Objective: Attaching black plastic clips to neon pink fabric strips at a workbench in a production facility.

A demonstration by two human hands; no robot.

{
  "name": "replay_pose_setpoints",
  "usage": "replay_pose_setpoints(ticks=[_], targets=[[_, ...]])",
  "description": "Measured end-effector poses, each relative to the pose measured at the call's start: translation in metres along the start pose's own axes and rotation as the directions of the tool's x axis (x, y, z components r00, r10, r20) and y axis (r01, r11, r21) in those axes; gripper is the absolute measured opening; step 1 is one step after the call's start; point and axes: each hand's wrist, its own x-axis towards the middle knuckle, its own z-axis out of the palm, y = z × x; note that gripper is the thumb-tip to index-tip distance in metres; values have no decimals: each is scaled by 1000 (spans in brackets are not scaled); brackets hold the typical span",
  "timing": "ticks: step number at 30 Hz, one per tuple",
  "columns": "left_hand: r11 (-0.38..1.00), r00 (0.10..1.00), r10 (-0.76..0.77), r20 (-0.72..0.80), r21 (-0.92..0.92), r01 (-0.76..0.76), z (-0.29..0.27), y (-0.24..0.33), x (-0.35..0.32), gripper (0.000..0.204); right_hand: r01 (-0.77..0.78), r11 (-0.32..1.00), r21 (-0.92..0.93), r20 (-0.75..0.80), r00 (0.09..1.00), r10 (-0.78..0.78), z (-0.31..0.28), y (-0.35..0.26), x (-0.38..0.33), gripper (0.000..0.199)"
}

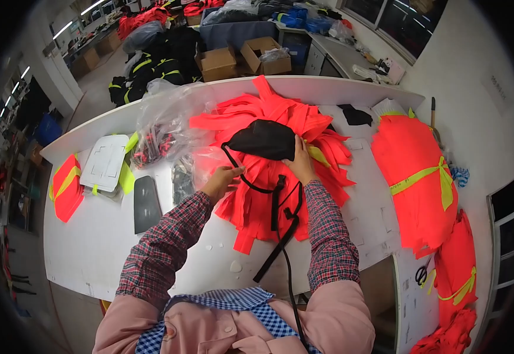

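Note:
A black waist-bag-like pouch (260, 139) with a long strap lies over a heap of bright orange-red fabric strips (257, 203) on the white table. My right hand (300, 160) grips the pouch's right end, thumb on top. Lower left of the pouch, my left hand (224, 182) pinches the black strap (247, 184) where it loops down from the pouch's left end. The strap's loose end and a black buckle (281, 181) hang over the strips toward my body. Some fingertips of both hands are hidden.
Left on the table are a clear plastic bag (171, 121), a white template board (105, 160), a folded orange piece (66, 187) and a dark grey panel (146, 203). Tied orange bundles (416, 177) line the right side, with black scissors (421, 275) nearby. A raised ledge (328, 84) edges the back.

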Motion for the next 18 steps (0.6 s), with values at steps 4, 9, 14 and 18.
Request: replay_pose_setpoints(ticks=[4, 9, 14, 18], targets=[[998, 999, -5, 43, -67, 8, 5, 8, 14, 22, -123, 987, 103, 46, 992, 118, -8, 3, -2, 101], [973, 977, 191, -97, -113, -202, 17, 29, 37, 14, -211, 970, 117, 114, 974, 198, -3, 54, -18, 102], [926, 932, 359, -41, 135, -351, 11, 95, 25, 19, 82, 970, -231, -163, 979, -121, -22, -32, -11, 97], [870, 892, 429, 139, 201, -450, 38, 151, 2, 22, 271, 950, -154, -109, 951, -289, -29, -73, 21, 98]])
